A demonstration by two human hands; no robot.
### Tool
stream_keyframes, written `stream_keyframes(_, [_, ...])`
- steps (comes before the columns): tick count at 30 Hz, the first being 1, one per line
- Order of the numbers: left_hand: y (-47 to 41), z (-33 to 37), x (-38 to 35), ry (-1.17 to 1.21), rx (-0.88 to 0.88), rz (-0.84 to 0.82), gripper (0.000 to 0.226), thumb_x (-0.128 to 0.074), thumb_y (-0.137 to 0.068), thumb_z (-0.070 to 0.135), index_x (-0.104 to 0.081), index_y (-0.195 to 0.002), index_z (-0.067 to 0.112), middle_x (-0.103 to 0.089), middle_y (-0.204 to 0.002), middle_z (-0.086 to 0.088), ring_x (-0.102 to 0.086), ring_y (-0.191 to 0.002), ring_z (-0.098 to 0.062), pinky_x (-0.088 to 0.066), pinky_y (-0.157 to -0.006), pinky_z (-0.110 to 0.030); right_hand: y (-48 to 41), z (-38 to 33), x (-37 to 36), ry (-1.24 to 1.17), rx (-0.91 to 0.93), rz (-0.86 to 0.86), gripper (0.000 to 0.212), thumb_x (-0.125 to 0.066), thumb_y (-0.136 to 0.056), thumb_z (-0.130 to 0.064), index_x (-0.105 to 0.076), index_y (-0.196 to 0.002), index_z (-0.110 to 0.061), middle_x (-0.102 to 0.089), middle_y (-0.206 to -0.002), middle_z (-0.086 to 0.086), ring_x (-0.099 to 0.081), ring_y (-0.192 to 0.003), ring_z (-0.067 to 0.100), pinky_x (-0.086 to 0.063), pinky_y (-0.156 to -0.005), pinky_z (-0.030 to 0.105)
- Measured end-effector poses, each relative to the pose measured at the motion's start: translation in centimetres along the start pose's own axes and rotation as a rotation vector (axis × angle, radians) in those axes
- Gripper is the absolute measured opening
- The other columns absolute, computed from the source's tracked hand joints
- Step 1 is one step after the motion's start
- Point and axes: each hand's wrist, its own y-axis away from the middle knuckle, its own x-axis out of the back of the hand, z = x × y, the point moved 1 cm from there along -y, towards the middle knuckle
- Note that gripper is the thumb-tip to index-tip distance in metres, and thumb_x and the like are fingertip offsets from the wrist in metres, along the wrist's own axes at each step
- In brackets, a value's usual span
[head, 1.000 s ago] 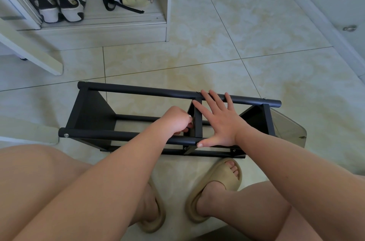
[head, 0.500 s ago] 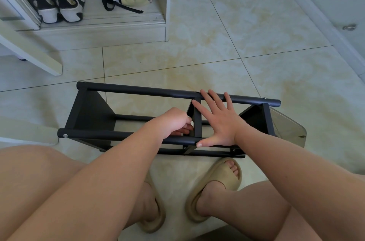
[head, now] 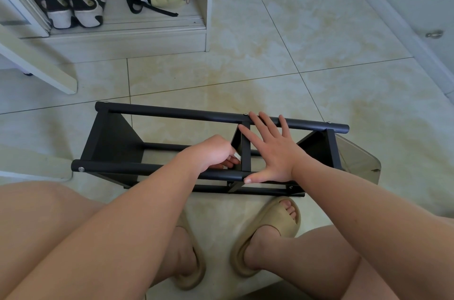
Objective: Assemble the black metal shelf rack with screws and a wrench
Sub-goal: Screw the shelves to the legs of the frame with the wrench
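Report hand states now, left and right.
Left hand: fingers curled by the rack divider; holding anything cannot be told.
Right hand: open, flat on rack.

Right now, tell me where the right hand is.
In the head view, the right hand lies flat on the rack, just right of its middle divider, fingertips on the far tube, thumb on the near tube; the left hand is beside it.

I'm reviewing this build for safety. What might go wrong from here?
The left hand curls inside the rack beside the middle upright; a shift may pinch its fingers. The flat right hand presses the rack on smooth tile floor, so it might slide. The open-toed slipper sits just below the rack, exposed if it tips.
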Motion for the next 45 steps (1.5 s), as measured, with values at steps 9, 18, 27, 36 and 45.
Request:
stream_keyframes(9, [1.7,0.4,0.6,-0.188,-0.110,-0.052,0.023,-0.043,-0.100,0.006,-0.063,-0.092,0.015,-0.074,-0.085,0.001,-0.068,-0.085,-0.015,-0.050,-0.096,-0.034,0.0,0.0,0.1,-0.004,0.000,-0.003,0.127,-0.019,-0.062,-0.106,0.017,-0.159,-0.032,0.028,-0.165,0.007,0.025,-0.152,0.032,0.013,-0.118,0.066])
stream_keyframes(18, [1.6,-0.2,1.0,-0.368,-0.203,-0.074,0.019,-0.049,-0.102,0.011,-0.066,-0.097,0.018,-0.071,-0.086,0.007,-0.061,-0.077,-0.006,-0.043,-0.073,-0.023,0.0,0.0,0.2,-0.006,-0.002,-0.007,0.126,-0.016,-0.062,-0.106,0.021,-0.157,-0.033,0.029,-0.165,0.007,0.026,-0.152,0.032,0.013,-0.117,0.067])
stream_keyframes(27, [2.4,-0.2,1.1,-0.576,-0.202,-0.102,0.022,-0.052,-0.100,0.017,-0.070,-0.113,0.020,-0.063,-0.105,0.002,-0.058,-0.105,-0.023,-0.041,-0.087,-0.030,0.0,0.0,0.1,-0.017,-0.004,-0.013,0.126,-0.019,-0.062,-0.105,0.020,-0.157,-0.033,0.029,-0.165,0.007,0.026,-0.152,0.032,0.012,-0.117,0.067])
stream_keyframes(36, [3.0,2.3,2.8,-0.854,-0.153,0.304,0.020,-0.046,-0.090,0.009,-0.047,-0.072,0.015,-0.053,-0.073,-0.002,-0.051,-0.068,-0.022,-0.042,-0.065,-0.031,-0.5,0.5,1.3,-0.105,-0.003,-0.123,0.133,-0.027,-0.054,-0.107,0.022,-0.156,-0.037,0.032,-0.164,0.001,0.028,-0.151,0.026,0.015,-0.118,0.064])
stream_keyframes(45, [0.4,9.0,7.3,-0.946,-0.353,0.365,0.016,-0.046,-0.090,0.003,-0.051,-0.075,0.009,-0.049,-0.074,-0.005,-0.043,-0.066,-0.024,-0.039,-0.062,-0.033,-3.5,4.8,4.5,-0.382,-0.106,-0.185,0.073,-0.053,-0.098,-0.055,-0.021,-0.159,-0.031,-0.042,-0.155,-0.003,-0.041,-0.139,0.022,-0.032,-0.114,0.041])
